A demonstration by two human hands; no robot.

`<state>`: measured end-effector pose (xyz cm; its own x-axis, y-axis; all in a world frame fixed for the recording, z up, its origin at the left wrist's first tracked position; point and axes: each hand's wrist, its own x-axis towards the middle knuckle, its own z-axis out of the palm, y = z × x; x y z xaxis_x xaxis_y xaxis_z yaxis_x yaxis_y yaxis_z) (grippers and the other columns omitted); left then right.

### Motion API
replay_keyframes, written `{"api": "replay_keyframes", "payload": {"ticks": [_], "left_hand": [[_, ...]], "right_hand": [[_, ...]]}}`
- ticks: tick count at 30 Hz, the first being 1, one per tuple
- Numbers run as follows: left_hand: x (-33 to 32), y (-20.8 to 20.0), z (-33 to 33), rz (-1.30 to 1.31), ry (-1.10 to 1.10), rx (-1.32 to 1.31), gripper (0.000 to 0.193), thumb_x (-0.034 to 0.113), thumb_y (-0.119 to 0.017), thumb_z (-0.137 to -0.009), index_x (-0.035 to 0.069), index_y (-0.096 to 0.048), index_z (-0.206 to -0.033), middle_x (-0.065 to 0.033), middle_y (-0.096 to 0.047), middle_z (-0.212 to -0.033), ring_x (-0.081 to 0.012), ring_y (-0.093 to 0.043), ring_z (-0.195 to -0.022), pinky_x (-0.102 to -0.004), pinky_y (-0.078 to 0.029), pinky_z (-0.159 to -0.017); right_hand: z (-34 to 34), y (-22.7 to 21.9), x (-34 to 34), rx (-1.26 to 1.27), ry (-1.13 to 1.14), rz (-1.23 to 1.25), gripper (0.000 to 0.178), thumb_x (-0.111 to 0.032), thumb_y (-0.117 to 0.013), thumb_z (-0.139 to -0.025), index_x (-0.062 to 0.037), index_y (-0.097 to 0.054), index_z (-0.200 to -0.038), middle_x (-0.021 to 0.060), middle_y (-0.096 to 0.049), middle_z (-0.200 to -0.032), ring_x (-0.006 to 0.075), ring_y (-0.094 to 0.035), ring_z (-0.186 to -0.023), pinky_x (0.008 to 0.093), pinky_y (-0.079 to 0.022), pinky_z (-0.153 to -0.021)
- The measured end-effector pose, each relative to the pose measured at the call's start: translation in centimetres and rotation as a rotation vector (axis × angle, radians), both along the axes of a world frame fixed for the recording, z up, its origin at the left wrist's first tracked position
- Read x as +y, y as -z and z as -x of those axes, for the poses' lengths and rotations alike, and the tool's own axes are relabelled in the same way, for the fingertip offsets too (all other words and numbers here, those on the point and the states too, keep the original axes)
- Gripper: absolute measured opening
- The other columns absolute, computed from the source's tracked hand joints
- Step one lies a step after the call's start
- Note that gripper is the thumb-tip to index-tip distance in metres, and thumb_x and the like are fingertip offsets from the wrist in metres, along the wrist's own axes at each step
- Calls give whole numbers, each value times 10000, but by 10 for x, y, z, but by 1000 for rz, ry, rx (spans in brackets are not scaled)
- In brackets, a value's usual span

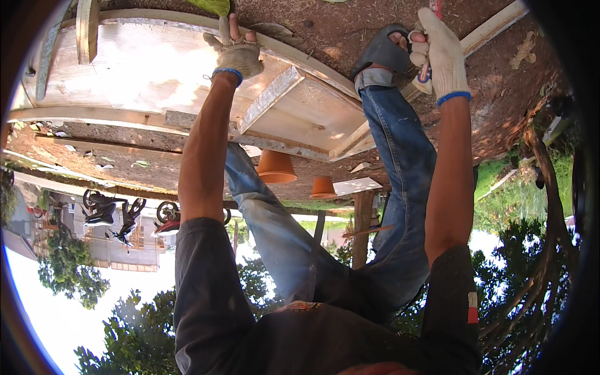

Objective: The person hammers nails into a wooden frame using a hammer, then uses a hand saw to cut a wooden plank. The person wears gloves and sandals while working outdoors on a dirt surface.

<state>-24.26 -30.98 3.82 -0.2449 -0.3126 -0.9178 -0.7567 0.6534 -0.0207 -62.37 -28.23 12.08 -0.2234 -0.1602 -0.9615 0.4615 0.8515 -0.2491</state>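
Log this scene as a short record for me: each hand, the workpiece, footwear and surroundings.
Left hand: gloved, some fingertips bare, at the edge of a wooden panel; grip unclear
Right hand: gloved, closed around a red-marked tool; type unclear
Workpiece: wooden panel with wooden strips along and across it
Footwear: dark open-toed sandal
Surroundings: terracotta pots, motorcycles, trees

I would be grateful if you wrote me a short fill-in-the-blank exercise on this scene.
1. The left hand and right hand wear gloves with cuffs edged in ____.
2. The slim, partly red tool is held in the ____ hand.
3. The number of orange flowerpots in view is ____.
4. The motorcycles show nearest the picture's ____ edge.

Missing words: blue; right; two; left.
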Motion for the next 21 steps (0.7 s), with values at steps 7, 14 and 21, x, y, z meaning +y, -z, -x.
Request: {"api": "replay_keyframes", "payload": {"ticks": [7,14,21], "left_hand": [[8,5,-7,28,-25,84,554,371,-568,-947,84,-494,-1415,-352,18,-1677,-549,50,-1551,-895,15,-1065],[6,11,-12,51,-66,182,591,373,-625,-908,70,-521,-1405,-371,67,-1667,-579,69,-1538,-913,9,-1038],[19,24,-29,108,-81,237,512,330,-572,-943,86,-526,-1391,-376,44,-1664,-588,68,-1532,-908,21,-1042]], "right_hand": [[-105,11,101,-43,-424,-169,331,-398,-670,-924,-79,-585,-909,42,-592,-739,143,-516,-517,346,-439,-481],[10,-39,-31,279,47,131,268,-308,-652,-953,-140,-472,-847,-28,-459,-688,51,-328,-476,267,-272,-440],[-124,-20,66,206,-63,-72,444,-452,-675,-953,-16,-612,-1005,99,-643,-836,178,-580,-601,345,-529,-585]]}}
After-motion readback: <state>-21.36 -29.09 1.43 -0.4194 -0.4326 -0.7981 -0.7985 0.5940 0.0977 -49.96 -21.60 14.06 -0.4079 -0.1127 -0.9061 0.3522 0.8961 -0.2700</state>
